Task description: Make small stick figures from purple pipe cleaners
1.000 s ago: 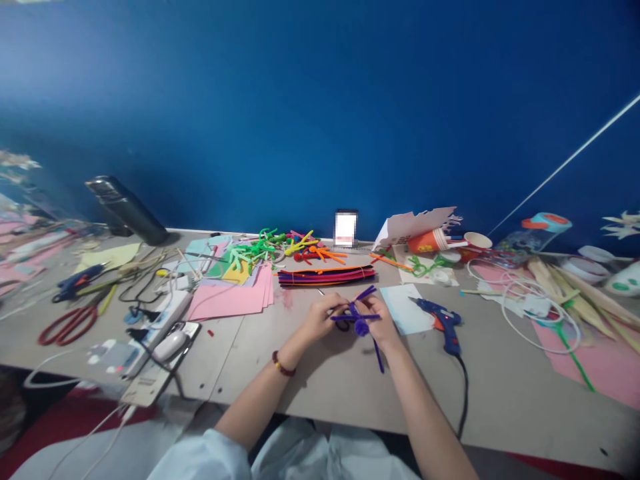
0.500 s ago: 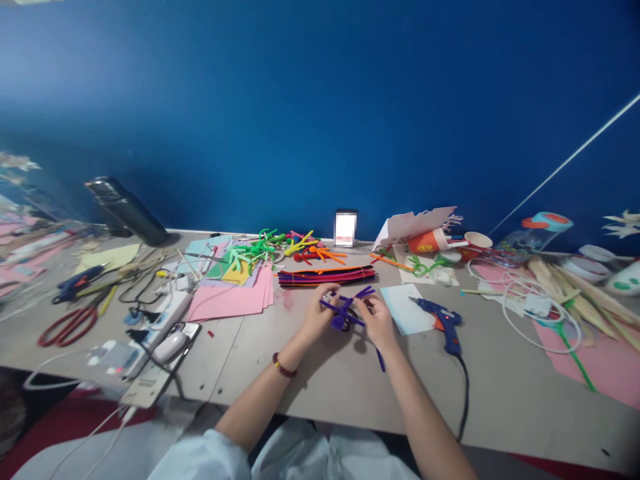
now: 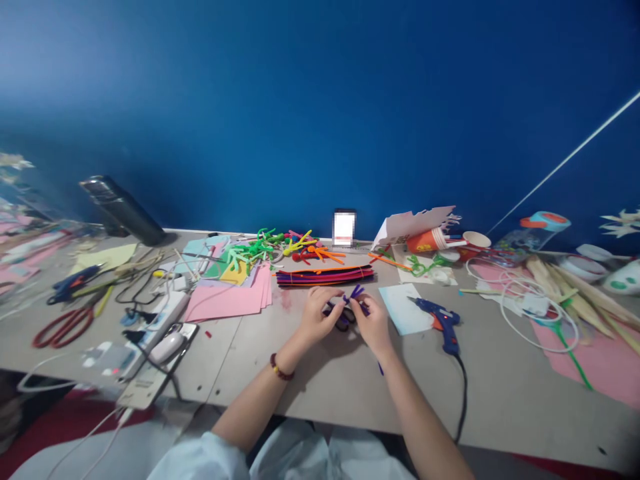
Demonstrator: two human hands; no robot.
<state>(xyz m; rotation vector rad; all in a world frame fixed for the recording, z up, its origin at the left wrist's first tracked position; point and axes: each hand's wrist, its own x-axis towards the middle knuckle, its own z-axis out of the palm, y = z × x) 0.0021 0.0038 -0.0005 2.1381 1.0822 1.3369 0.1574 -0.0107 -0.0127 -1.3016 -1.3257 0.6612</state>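
Purple pipe cleaners are pinched between my two hands, their short ends sticking up above the fingers. My left hand closes on them from the left with thumb and fingertips. From the right, my right hand grips the same purple piece, its fingertips nearly meeting the left ones. Below the hands, dark scissor handles lie on the table, partly covered. Just behind is a banded bundle of pipe cleaners in purple, red and orange. Much of the purple shape is hidden by my fingers.
A blue glue gun with a trailing cord lies right, by a pale blue sheet. Pink paper, green pipe-cleaner figures and a power strip are left. Red-handled scissors lie farther left. A phone stands behind.
My hands have drawn closer together around the purple pipe cleaners. The rounded purple part seen below the fingers before is now mostly hidden, and the dark scissor handles show more.
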